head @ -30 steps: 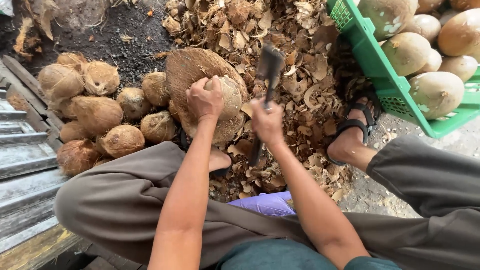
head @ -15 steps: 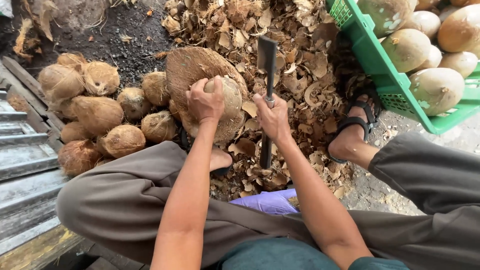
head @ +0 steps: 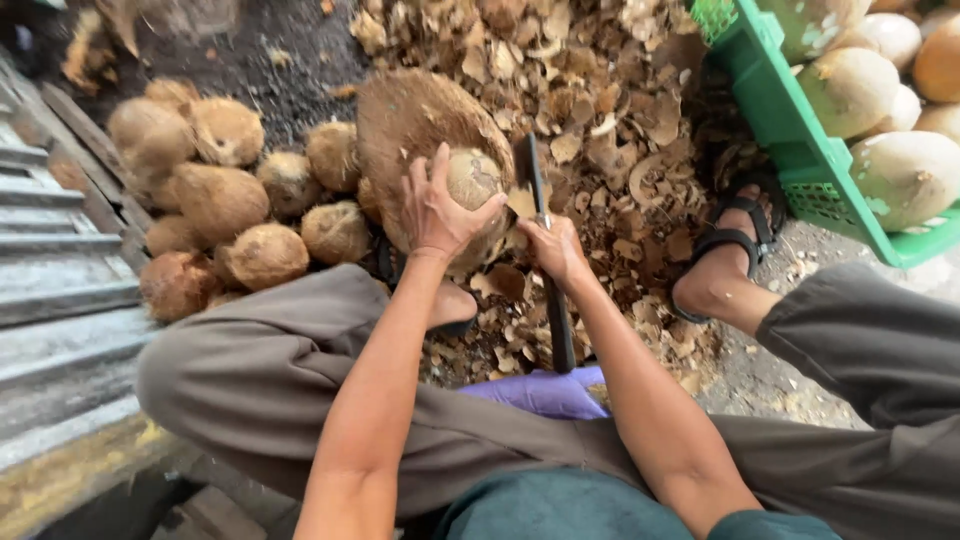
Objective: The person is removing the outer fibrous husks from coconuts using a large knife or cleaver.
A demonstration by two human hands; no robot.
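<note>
Outdoor husking spot, ground point(head: 300, 60) dark and littered; observer seated low, knees spread, grey trousers nearest the camera; purple cloth point(head: 545, 392) lies between the legs.

Left hand point(head: 437, 210) clamps over the top of a partly husked coconut point(head: 472, 178), fingers spread, thumb on the near side; the nut rests against a big brown husk-covered block point(head: 410, 120) beneath it.

Right hand point(head: 556, 250) is closed round the handle of a cleaver point(head: 533, 180); blade stands edge-on just beside the nut's right flank, touching or nearly touching, cannot tell which.

Judgement on technique: keep left fingertips above and behind the cutting line, since the thumb sits close to the blade; strike shallow, at a glancing angle, so fibre peels without biting the shell; rotate the nut between cuts.

Sandalled foot point(head: 735, 250) on the right, near the chip heap point(head: 600, 110); unhusked brown coconuts point(head: 220, 200) piled left; farthest right, green crate point(head: 790, 130) holding pale trimmed coconuts point(head: 905, 170).
</note>
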